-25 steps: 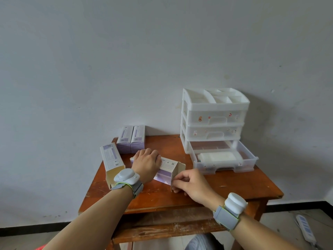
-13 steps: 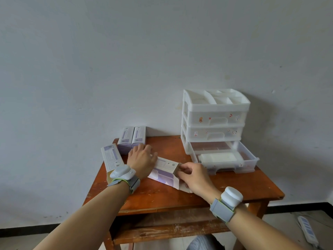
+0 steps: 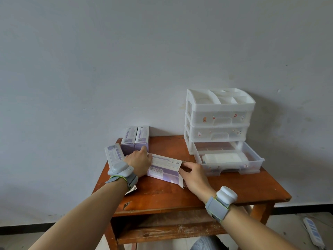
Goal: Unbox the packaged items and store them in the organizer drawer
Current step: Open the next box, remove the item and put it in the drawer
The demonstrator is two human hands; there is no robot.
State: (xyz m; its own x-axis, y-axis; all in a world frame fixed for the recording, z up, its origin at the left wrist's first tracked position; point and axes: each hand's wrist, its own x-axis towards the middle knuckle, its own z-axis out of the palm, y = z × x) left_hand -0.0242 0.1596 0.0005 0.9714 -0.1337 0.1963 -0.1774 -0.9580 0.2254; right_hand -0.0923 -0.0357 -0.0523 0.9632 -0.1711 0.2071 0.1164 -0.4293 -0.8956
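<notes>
Flatter than before, the purple-white box [image 3: 163, 166] lies creased.

Head view: a white three-drawer organizer [image 3: 219, 112] stands on a wooden table [image 3: 234, 188], its bottom drawer [image 3: 256, 160] pulled out and holding a flat white packet [image 3: 223, 157]. Just left of the organizer an opened purple-and-white carton [image 3: 164, 167] lies on its side, the left hand [image 3: 139, 162] laid flat on the end farther from the organizer and the right hand [image 3: 193, 175] at the open end nearer it, grip indistinct. Farther left of the organizer, two closed cartons [image 3: 136, 138] sit side by side, touching, at the wall, and a third carton [image 3: 113, 154] lies beside the left wrist.
</notes>
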